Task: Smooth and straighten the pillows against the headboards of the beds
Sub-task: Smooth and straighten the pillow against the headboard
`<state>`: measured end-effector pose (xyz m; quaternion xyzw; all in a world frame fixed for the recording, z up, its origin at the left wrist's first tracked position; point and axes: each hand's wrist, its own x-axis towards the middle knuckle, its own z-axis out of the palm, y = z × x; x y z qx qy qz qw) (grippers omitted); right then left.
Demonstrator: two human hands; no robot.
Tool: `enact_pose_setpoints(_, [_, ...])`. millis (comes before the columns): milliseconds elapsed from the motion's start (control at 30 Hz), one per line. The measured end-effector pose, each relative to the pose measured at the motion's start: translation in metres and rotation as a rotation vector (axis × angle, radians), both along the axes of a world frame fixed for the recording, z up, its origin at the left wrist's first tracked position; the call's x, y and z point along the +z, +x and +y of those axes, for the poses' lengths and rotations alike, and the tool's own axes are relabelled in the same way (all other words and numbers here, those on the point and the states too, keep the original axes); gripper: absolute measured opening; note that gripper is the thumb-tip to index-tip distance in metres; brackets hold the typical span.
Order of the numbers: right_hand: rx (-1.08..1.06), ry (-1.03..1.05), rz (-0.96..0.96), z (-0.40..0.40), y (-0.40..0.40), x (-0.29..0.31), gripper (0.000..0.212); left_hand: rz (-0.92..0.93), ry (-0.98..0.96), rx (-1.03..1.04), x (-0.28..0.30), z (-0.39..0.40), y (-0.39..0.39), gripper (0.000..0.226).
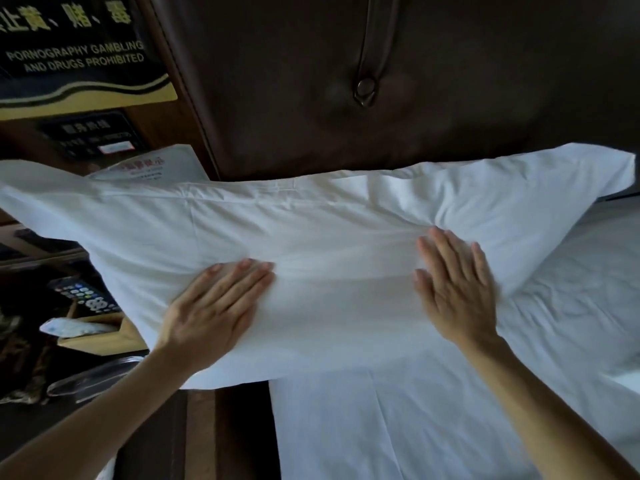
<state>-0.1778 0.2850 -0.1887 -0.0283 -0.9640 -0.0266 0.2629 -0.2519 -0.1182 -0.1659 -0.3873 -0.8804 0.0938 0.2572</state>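
Observation:
A white pillow (pixel 311 216) lies across the head of the bed, its long top edge against the dark brown padded headboard (pixel 346 81). Its left end overhangs the bed's side and its right corner sticks up. My left hand (pixel 211 310) lies flat on the pillow's lower left part, fingers together and pointing up-right. My right hand (pixel 453 289) presses flat on the pillow's right half, fingers spread slightly. Neither hand grips the cloth. Folds run across the pillow between the two hands.
White bed sheet (pixel 433 427) covers the mattress below and right of the pillow. On the left stands a nightstand with a remote control (pixel 86 299), a wooden box and a clear tray (pixel 93 375). A black notice sign (pixel 76 53) and a white card (pixel 152 168) stand beside the headboard.

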Motion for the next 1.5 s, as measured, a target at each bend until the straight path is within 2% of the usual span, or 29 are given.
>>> enact_pose_setpoints(100, [0.141,-0.161,-0.033,0.006,0.014,0.029,0.045,-0.097,0.091,-0.036,0.020,-0.003,0.014,0.053])
enact_pose_setpoints(167, [0.178,-0.359,-0.009,-0.002,0.029,0.050,0.033,-0.229,0.278,-0.019,0.029,0.007,0.034,0.041])
enact_pose_setpoints(200, [0.150,-0.441,-0.003,-0.011,0.036,0.062,0.027,-0.334,0.411,0.025,0.035,0.018,0.045,0.032])
enact_pose_setpoints(233, [0.128,-0.522,-0.069,-0.023,0.042,0.073,0.024,-0.526,0.525,0.088,0.044,0.031,0.053,0.023])
enact_pose_setpoints(267, [0.131,-0.634,-0.244,-0.035,0.042,0.083,0.025,-0.820,0.585,0.185,0.050,0.048,0.056,0.016])
enact_pose_setpoints(333, [0.193,-0.886,-0.865,-0.057,0.030,0.092,0.031,-1.481,0.440,0.339,0.053,0.079,0.051,0.011])
enact_pose_setpoints(367, [0.226,-0.935,-1.216,-0.068,0.020,0.091,0.029,-1.735,0.328,0.380,0.051,0.092,0.045,0.013])
enact_pose_setpoints(400, [0.246,-0.911,-1.490,-0.078,0.008,0.085,0.029,-1.895,0.242,0.411,0.048,0.102,0.038,0.018])
enact_pose_setpoints(433, [0.249,-0.855,-1.644,-0.085,-0.004,0.074,0.035,-1.964,0.184,0.438,0.044,0.109,0.029,0.027])
enact_pose_setpoints(467, [0.229,-0.788,-1.686,-0.090,-0.014,0.064,0.043,-1.991,0.139,0.468,0.042,0.113,0.022,0.035])
enact_pose_setpoints(500, [0.206,-0.739,-1.674,-0.093,-0.024,0.056,0.048,-2.029,0.094,0.496,0.041,0.114,0.014,0.041])
enact_pose_setpoints(567, [0.179,-0.786,-1.649,-0.089,-0.040,0.047,0.051,-2.137,0.005,0.542,0.042,0.110,-0.003,0.049])
enact_pose_setpoints(633, [0.143,-0.871,-1.653,-0.072,-0.054,0.048,0.047,-2.172,-0.079,0.552,0.049,0.100,-0.025,0.051])
enact_pose_setpoints(733, [0.030,-0.632,-1.676,-0.039,-0.064,0.059,0.049,-2.190,-0.158,0.555,0.064,0.071,-0.047,0.050])
enact_pose_setpoints(800, [-0.043,-0.523,-1.604,-0.011,-0.058,0.059,0.046,-2.164,-0.180,0.569,0.068,0.052,-0.051,0.048])
enact_pose_setpoints(867, [-0.080,-0.460,-1.462,0.011,-0.042,0.054,0.032,-2.071,-0.160,0.601,0.068,0.043,-0.044,0.045])
enact_pose_setpoints(933, [-0.085,-0.431,-1.373,0.019,-0.022,0.050,0.026,-1.881,-0.171,0.581,0.064,0.047,-0.028,0.043])
enact_pose_setpoints(1000, [-0.063,-0.443,-1.358,0.011,-0.006,0.042,0.029,-1.741,-0.243,0.547,0.052,0.061,-0.006,0.049])
enact_pose_setpoints(1067, [-0.025,-0.543,-1.448,-0.014,0.002,0.033,0.040,-1.804,-0.194,0.549,0.033,0.082,0.015,0.064])
enact_pose_setpoints(1133, [0.006,-0.610,-1.513,-0.047,0.007,0.019,0.049,-1.876,-0.108,0.540,0.013,0.107,0.033,0.068])
enact_pose_setpoints(1200, [-0.003,-0.617,-1.432,-0.070,0.004,0.005,0.054,-1.855,-0.048,0.525,0.000,0.120,0.034,0.065])
enact_pose_setpoints(1267, [-0.076,-0.643,-1.305,-0.069,-0.006,0.000,0.047,-1.846,-0.016,0.550,-0.003,0.116,0.023,0.057])
enact_pose_setpoints(1367, [-0.182,-0.452,-1.277,-0.041,-0.005,0.006,0.035,-1.830,-0.047,0.589,0.001,0.092,0.016,0.056])
enact_pose_setpoints(1433, [-0.259,-0.392,-1.251,-0.024,0.007,0.014,0.029,-1.764,-0.123,0.538,0.011,0.084,0.023,0.059])
enact_pose_setpoints(1500, [-0.282,-0.461,-1.225,-0.012,0.013,0.027,0.014,-1.630,-0.108,0.427,0.033,0.081,0.027,0.051])
